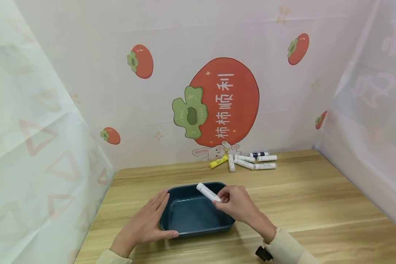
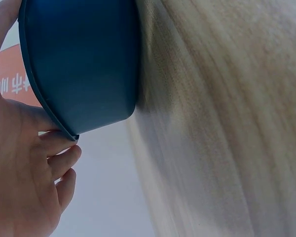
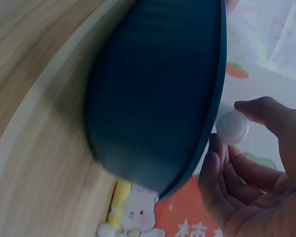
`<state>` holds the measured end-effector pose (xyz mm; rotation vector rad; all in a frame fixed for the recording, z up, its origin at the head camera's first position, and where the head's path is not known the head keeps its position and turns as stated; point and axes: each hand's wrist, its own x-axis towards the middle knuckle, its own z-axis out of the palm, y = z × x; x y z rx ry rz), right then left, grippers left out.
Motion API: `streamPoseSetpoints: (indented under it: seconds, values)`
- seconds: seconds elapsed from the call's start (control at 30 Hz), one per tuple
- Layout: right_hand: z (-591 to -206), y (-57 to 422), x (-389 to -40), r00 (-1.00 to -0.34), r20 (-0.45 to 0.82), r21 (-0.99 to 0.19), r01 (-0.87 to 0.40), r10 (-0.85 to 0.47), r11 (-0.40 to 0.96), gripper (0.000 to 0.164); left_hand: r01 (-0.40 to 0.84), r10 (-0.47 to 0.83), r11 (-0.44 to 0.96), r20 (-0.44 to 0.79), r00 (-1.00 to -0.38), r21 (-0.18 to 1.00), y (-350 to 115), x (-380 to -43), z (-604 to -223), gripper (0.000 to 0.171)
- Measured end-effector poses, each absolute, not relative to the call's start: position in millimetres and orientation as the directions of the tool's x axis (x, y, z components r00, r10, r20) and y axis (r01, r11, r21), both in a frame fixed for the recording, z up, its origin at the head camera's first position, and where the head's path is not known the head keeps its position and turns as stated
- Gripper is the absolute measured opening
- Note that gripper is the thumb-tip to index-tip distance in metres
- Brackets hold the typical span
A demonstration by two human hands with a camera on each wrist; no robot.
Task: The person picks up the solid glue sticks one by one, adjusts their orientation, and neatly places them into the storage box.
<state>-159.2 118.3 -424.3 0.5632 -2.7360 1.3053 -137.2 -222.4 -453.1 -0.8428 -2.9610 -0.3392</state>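
Fumble risk tbh: white cylindrical tube (image 1: 208, 192) mid-frame, only end-pinched by right hand (image 1: 236, 204) over dark-blue rectangular tub (image 1: 194, 216), touching straight-fingered left hand (image 1: 147, 221).

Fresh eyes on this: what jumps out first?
Probably the big red persimmon print on the white backdrop, above the table's far edge. Next, the dark blue tray between the hands: the right hand holds a white tube above it, the left hand touches its rim. Behind it, a yellow tube stands out among mostly white ones.
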Motion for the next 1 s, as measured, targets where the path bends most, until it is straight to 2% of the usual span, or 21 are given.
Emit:
streamPoseSetpoints:
  seconds: [0.4, 0.73, 1.0]
  values:
    - [-429, 62, -159, -0.955, 0.101, -0.731, -0.263, -0.28, 0.63, 0.021, 0.509, 0.503, 0.838, 0.086, -0.86, 0.197, -221, -139, -456, 0.126]
    - [-440, 25, -155, -0.957, 0.014, -0.778, -0.192, -0.289, 0.598, 0.021, 0.515, 0.506, 0.834, 0.101, -0.857, 0.198, -222, -138, -455, 0.123]
    - [-452, 2, -151, -0.958, -0.041, -0.777, -0.149, -0.285, 0.612, 0.028, 0.527, 0.514, 0.828, 0.116, -0.85, 0.193, -222, -138, -455, 0.122]
